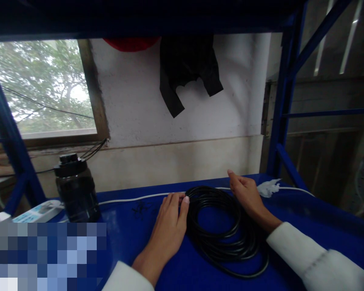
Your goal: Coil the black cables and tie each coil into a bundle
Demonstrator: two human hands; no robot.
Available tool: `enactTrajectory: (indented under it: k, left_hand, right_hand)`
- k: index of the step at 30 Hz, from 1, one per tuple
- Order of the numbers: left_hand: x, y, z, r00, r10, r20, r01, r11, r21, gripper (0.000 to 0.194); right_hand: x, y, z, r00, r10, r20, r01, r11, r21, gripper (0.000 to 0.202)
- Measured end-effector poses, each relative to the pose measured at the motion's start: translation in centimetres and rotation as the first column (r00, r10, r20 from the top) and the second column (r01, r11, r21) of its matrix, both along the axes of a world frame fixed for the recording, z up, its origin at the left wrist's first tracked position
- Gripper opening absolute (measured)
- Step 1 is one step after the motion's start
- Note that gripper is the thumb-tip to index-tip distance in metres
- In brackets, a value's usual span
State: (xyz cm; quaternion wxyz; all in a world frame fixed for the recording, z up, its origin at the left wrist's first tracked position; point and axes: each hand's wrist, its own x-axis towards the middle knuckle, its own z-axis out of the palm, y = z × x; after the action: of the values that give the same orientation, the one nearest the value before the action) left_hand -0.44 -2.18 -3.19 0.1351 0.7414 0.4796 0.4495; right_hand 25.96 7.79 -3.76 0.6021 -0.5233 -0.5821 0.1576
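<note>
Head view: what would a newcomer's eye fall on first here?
Probably the coil of black cable on the blue tabletop, left hand at its left edge, right hand by its right side. Then the dark, garment-like piece hanging against the pale wall behind, and the dark bottle at the left.

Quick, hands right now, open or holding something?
Left hand: partly curled at the black cable coil; grip unclear.
Right hand: loosely curled near its far side; hold unclear.

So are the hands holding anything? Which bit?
The left hand touches the black cable coil at its upper left edge; the right hand is by its upper right; whether either grips it can't be told.
</note>
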Motion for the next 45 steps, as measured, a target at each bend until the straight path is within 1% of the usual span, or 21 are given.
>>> enactTrajectory:
  k: [5, 19, 31, 45]
  left_hand:
    - [-0.02, -0.04, 0.01, 1.0, 0.004, -0.006, -0.004, 1.0, -0.002, 0.038]
    - [-0.02, 0.15, -0.36, 1.0, 0.0, -0.004, 0.0, 1.0, -0.005, 0.039]
    - [-0.06, 0.02, -0.23, 1.0, -0.004, -0.003, 0.004, 1.0, -0.008, 0.039]
    - [-0.06, 0.14, -0.32, 1.0, -0.008, -0.008, 0.008, 1.0, 0.005, 0.038]
  right_hand:
    - [-0.01, -0.12, 0.06, 1.0, 0.021, 0.005, -0.021, 1.0, 0.009, 0.065]
    - [0.11, 0.23, -0.13, 1.0, 0.005, 0.02, -0.005, 1.0, 0.006, 0.067]
    - [-0.02, 0.09, -0.07, 1.0, 0.008, 0.002, -0.008, 1.0, -0.008, 0.067]
    - [0.16, 0.13, -0.14, 1.0, -0.002, 0.031, 0.002, 1.0, 0.007, 0.067]
